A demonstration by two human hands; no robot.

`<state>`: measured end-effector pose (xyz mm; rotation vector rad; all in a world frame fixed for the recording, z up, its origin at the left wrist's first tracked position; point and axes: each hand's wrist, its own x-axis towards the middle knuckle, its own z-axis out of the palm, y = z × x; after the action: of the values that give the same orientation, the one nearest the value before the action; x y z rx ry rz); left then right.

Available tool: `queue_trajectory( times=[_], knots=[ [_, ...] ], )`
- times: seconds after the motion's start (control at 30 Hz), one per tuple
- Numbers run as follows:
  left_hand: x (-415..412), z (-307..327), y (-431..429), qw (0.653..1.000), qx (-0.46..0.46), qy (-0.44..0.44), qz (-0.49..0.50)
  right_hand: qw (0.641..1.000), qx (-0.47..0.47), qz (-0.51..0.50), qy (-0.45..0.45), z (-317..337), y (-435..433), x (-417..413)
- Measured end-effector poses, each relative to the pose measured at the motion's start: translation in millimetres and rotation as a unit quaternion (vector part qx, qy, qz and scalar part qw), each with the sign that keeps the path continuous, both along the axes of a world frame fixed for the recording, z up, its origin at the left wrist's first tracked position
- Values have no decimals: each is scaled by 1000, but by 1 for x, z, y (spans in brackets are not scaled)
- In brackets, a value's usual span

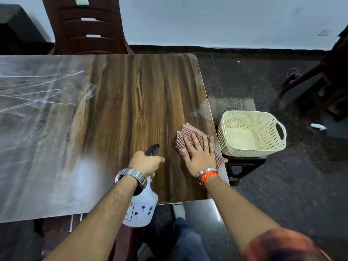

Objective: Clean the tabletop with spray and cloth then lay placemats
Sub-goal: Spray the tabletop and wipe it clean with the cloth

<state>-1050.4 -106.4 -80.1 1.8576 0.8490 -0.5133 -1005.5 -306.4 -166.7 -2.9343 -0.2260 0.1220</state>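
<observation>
Left grip (146, 162) clasping the spray bottle (140, 206), the flat right grip (199, 153) is pressing the cloth (190, 131) at the surface's (131, 91) 4 o'clock edge, perhaps risking pushing it off.

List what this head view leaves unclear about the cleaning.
Label on the spray bottle: head view, print too small, partly behind the left forearm.
Trigger: head view, covered by the left hand.
Middle of the cloth: head view, under the right hand.
Left end of the table: head view, cut by the frame edge, glare.
</observation>
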Motion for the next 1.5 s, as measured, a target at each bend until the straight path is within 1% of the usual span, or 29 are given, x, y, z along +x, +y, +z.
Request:
queue_trajectory(
  times=[0.13,0.33,0.63,0.77,0.87,1.0,1.23,1.4,1.5],
  knots=[
    [45,-2,-14,1000,1,-4,1,1000,16,14,7,1,-1,68],
    [104,-4,-29,999,-2,-17,27,999,16,34,1,2,-1,136],
    [146,-9,-25,998,-17,-22,63,998,26,48,17,3,-1,256],
    [162,-1,-19,996,14,-31,85,999,30,21,27,3,9,289],
    [181,7,-11,996,38,-28,80,999,44,-5,27,4,17,311],
    [208,7,-6,992,-8,-67,105,998,55,-29,32,4,26,342],
    [249,0,-2,988,-14,-88,123,997,58,-45,29,5,43,398],
    [267,-3,12,985,-31,-89,141,998,52,-8,42,13,53,447],
    [266,-2,24,984,-35,-82,154,998,39,-7,51,17,60,466]
  ],
)
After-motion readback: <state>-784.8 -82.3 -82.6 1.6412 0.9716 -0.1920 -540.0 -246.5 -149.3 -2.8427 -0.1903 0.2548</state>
